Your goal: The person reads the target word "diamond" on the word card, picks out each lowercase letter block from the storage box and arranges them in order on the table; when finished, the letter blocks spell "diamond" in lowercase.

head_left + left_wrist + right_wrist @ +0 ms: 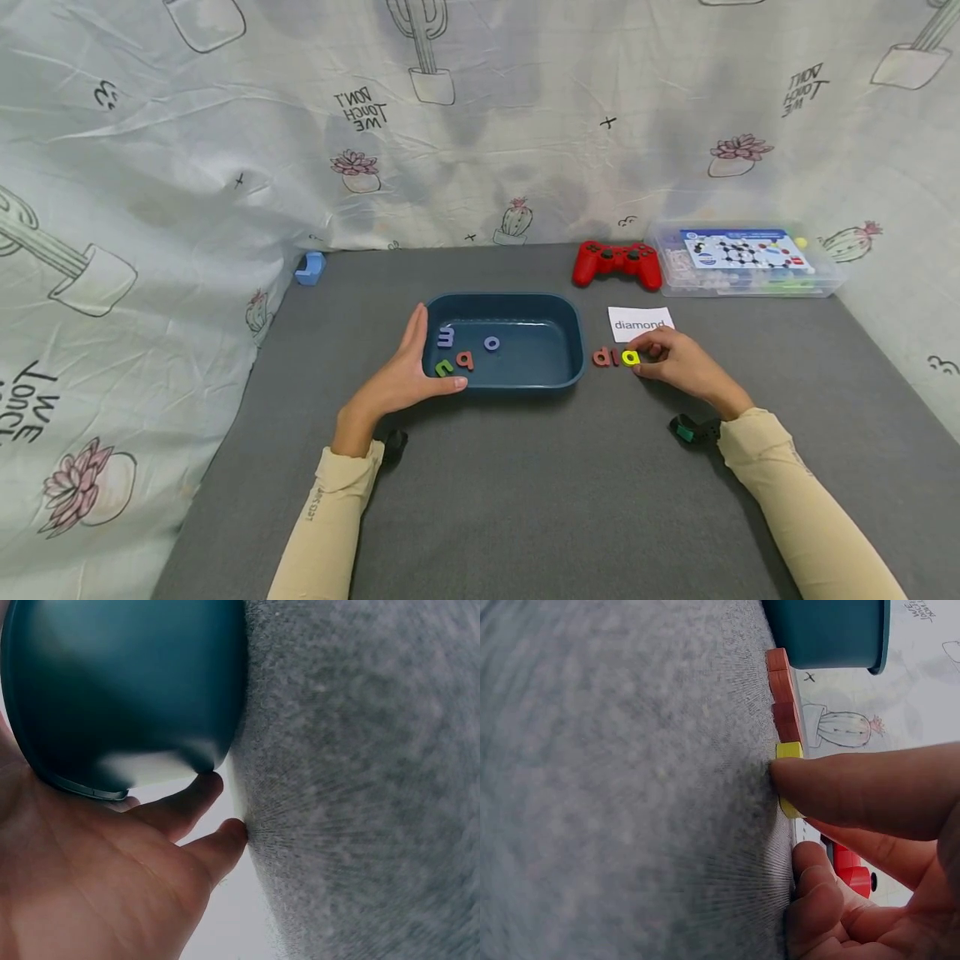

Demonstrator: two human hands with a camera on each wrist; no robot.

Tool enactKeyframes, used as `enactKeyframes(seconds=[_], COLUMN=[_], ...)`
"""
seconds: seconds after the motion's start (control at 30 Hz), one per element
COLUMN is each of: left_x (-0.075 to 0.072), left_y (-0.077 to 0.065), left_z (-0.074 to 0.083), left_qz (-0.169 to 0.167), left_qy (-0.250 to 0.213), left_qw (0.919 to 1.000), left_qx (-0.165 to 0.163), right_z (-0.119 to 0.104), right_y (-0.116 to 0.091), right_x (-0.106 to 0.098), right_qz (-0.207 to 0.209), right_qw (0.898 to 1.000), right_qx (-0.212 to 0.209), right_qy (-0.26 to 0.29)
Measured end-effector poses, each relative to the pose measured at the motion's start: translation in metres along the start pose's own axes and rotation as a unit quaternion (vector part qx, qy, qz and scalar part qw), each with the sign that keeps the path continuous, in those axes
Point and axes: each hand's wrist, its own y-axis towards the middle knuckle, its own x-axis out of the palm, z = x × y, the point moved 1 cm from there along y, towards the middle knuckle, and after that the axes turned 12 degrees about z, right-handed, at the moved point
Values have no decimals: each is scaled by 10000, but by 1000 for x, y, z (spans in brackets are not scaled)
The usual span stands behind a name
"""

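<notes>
Grey tabletop (525, 500) bears the yellow letter (630, 358), flat at the right end of a short row, beside the dark red letter (616, 357) and the red letter (602, 357). I pinch it between right thumb and forefinger; I'd keep that grip light and low, squaring it without nudging its neighbours. My right hand (681, 360) reaches in from the near right. My left hand (405, 379) is spread against the blue tray (532, 354), thumb along its near rim.

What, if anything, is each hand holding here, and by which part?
The right hand pinches the yellow letter by its edges, toward its right side; the left hand holds the blue tray around its left end.
</notes>
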Motion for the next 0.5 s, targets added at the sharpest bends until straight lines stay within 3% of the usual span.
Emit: enactKeyframes(seconds=[0.5], left_x=[1], left_y=[-1], left_z=[-1], left_qz=[24], left_qy=[34], left_qw=[9999], left_qx=[96], right_z=[3], right_y=[-2], right_x=[1], right_qz=[-12], right_qw=[9999], right_qx=[159], right_qy=[-42])
